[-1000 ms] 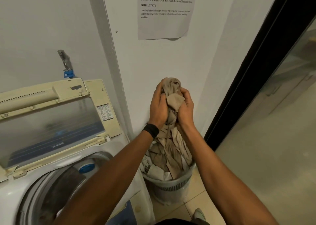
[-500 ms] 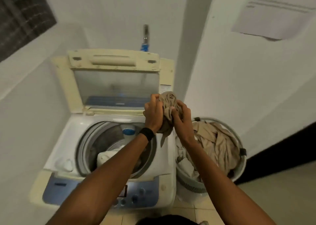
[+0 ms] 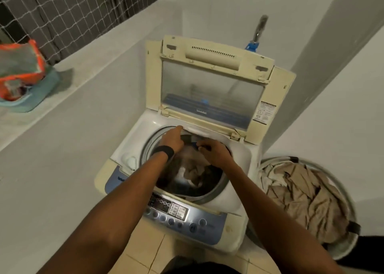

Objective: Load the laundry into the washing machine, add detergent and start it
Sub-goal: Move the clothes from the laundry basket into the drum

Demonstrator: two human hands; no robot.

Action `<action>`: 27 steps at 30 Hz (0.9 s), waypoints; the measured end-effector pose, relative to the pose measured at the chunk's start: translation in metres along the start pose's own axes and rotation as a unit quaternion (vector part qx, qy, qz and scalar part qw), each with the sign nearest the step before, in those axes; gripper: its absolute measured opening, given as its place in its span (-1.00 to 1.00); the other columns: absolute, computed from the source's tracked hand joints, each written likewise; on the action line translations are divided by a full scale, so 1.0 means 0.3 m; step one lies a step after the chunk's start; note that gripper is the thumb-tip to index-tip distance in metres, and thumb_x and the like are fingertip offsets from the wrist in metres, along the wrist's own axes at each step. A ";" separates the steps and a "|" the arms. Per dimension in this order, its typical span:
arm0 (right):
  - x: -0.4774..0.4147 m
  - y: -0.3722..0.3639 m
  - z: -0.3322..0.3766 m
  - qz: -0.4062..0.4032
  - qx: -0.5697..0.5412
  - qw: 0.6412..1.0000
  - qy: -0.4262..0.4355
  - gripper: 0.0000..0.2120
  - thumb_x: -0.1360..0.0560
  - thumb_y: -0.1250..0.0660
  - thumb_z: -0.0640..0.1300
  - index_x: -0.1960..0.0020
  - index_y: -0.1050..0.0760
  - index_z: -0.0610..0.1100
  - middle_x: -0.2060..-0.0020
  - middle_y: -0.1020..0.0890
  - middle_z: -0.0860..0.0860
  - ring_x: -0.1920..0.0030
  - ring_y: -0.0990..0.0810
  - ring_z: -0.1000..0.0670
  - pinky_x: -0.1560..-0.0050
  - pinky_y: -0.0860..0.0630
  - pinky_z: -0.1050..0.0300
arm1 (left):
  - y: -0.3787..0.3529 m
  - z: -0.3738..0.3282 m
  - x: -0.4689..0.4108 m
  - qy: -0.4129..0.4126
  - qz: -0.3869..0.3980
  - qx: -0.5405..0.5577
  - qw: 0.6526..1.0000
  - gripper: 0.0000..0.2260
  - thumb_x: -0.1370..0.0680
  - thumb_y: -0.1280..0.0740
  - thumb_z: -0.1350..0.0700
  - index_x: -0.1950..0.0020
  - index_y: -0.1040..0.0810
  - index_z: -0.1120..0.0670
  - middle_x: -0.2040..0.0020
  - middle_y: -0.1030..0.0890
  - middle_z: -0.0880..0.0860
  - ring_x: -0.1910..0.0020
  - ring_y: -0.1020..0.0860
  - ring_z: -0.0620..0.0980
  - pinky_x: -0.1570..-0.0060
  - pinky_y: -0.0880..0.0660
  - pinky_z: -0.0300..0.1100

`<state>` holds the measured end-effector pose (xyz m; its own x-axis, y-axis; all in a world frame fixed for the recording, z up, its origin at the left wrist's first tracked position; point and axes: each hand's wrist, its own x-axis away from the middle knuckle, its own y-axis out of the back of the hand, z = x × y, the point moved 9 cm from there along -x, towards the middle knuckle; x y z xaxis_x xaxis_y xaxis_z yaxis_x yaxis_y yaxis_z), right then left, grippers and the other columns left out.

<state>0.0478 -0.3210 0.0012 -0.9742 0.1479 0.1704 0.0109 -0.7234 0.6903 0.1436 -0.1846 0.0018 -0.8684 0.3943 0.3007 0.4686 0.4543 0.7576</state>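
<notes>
The left hand (image 3: 172, 138) hangs over the back of the drum (image 3: 216, 190) with its fingers stretched toward the rear rim, spread and holding nothing; a black wristband (image 3: 164, 151) sits on its wrist. The right hand (image 3: 214, 152) is just beside it, over the right half of the opening, fingers bent inward; blur hides whether they pinch any cloth, so I cannot tell. Below both hands a tan garment (image 3: 193, 169) lies in the drum among darker pieces. The washing machine (image 3: 239, 155) has its lid (image 3: 212, 90) propped upright at the back edge; the control panel (image 3: 170, 208) runs along the front edge. On the floor to the machine's right the laundry basket (image 3: 340, 251) holds a heap of beige clothes (image 3: 301, 194), so loading is judged far from done. An orange packet (image 3: 20, 70), perhaps the detergent, stands on the ledge (image 3: 83, 82) well to the left.

Risks: cloth left draped on the drum's rim could catch under the lid; the propped lid could drop if an arm knocks it; an overfull drum would wash poorly.
</notes>
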 end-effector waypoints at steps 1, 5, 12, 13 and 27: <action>0.002 0.008 -0.011 -0.009 -0.006 1.000 -0.004 -0.79 -0.65 -0.31 -0.09 -0.25 -0.62 -0.05 -0.19 -0.65 -0.04 -0.08 -0.52 0.08 -0.10 -0.39 0.24 | -0.010 -0.007 0.000 -0.003 -0.001 0.000 1.000 -0.55 -0.63 -0.30 0.22 -0.53 -0.40 0.09 -0.38 -0.56 0.24 -0.34 -0.53 0.25 -0.34 -0.47 0.06; 0.033 0.007 -0.078 0.008 -0.008 1.000 -0.026 -0.79 -0.64 -0.34 -0.08 -0.22 -0.65 -0.05 -0.16 -0.67 -0.03 -0.04 -0.55 0.10 -0.02 -0.42 0.42 | -0.096 -0.090 -0.027 -0.038 0.024 0.014 0.999 -0.64 -0.63 -0.27 0.25 -0.44 -0.48 0.11 -0.30 -0.60 0.23 -0.25 -0.55 0.26 -0.21 -0.49 0.02; 0.162 0.176 -0.274 -0.051 -0.061 0.990 -0.120 -0.76 -0.62 -0.36 -0.10 -0.26 -0.65 -0.12 -0.20 -0.67 -0.07 -0.20 -0.63 -0.10 -0.29 -0.55 -0.03 | -0.296 -0.318 -0.069 -0.116 0.061 0.037 0.991 -0.73 -0.62 -0.35 0.20 -0.31 -0.57 0.03 -0.05 -0.66 0.05 -0.09 -0.61 0.09 -0.04 -0.46 -0.13; 0.190 0.211 -0.306 -0.065 -0.069 0.987 -0.133 -0.76 -0.62 -0.37 -0.12 -0.26 -0.65 -0.14 -0.21 -0.68 -0.07 -0.21 -0.63 -0.10 -0.32 -0.53 -0.03 | -0.333 -0.364 -0.070 -0.128 0.068 0.038 0.989 -0.74 -0.62 -0.35 0.21 -0.30 -0.58 0.02 -0.04 -0.67 0.03 -0.08 -0.61 0.08 -0.04 -0.45 -0.13; 0.734 0.491 -0.753 -0.213 -0.084 0.921 -0.314 -0.81 -0.58 -0.37 -0.20 -0.17 -0.67 -0.17 -0.11 -0.72 -0.09 -0.14 -0.66 -0.09 -0.21 -0.55 0.02 | -0.917 -0.915 0.107 -0.300 0.225 -0.027 0.927 -0.78 -0.60 -0.35 0.22 -0.22 -0.65 0.17 -0.18 -0.67 0.18 -0.18 -0.61 0.20 -0.15 -0.55 -0.03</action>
<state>-0.2159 -0.5473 -0.0183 -0.5586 0.7657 0.3188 -0.4293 -0.5958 0.6788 -0.0577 -0.5162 -0.0379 -0.3327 0.9147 0.2294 0.7389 0.1017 0.6661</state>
